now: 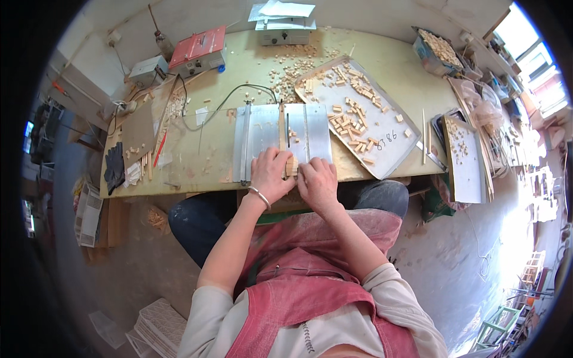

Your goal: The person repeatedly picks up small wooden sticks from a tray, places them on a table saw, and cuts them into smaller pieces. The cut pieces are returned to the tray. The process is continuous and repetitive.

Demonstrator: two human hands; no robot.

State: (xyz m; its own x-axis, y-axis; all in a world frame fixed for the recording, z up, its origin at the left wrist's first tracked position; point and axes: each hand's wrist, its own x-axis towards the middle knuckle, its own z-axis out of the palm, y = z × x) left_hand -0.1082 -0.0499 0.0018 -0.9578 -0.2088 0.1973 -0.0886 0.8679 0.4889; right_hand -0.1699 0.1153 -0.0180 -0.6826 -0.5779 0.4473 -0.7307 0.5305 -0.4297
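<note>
At the near edge of a small metal saw table, both my hands close in on a small pale wooden block. My left hand, with a bangle on its wrist, grips the block from the left. My right hand has its fingers curled against the block's right side. Ahead of the hands, a dark narrow slot runs through the metal top, with a few wood bits beside it. A wooden strip lies along the slot's left. My fingers partly hide the block.
Right of the saw table lies a metal tray of small wooden blocks. Loose wood cubes scatter behind it. A red-topped machine stands far left, a dark glove at the left edge. A bin of wood pieces sits far right.
</note>
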